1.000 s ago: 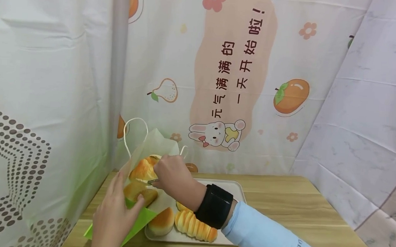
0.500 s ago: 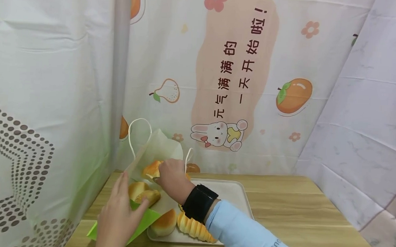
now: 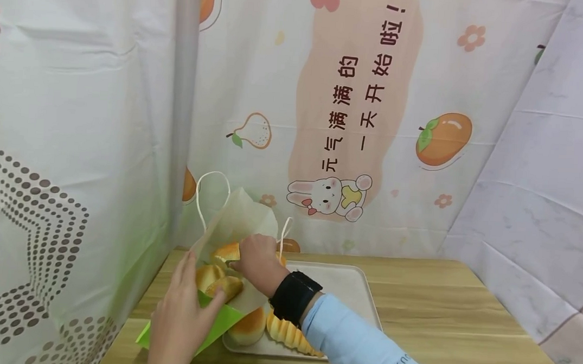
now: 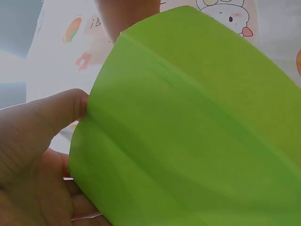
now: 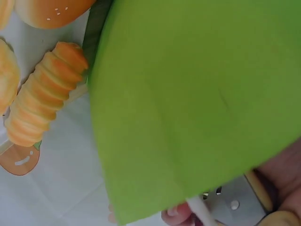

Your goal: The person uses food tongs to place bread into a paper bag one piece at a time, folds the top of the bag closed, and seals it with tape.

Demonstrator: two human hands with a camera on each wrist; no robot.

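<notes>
Fingers (image 3: 182, 272) of the left hand (image 3: 180, 307) lie straight along the green bag (image 3: 222, 318), thumb at its near rim; those of the right hand (image 3: 261, 262) curl round what look like tongs (image 5: 240, 193), beside a bun (image 3: 226, 253) in the bag's mouth. Whether the tongs grip it is hidden. The bag tilts at the left end of the tray (image 3: 346, 282) on the desk (image 3: 427, 307), two rolls (image 3: 225, 289) showing inside.

Thin and creased, the bag should be light and floppy, easily buckled; its rim or white handles (image 3: 198, 202) seem the best hold. Bread this plump is probably light and soft, so a gentle squeeze across the middle should hold it without denting
</notes>
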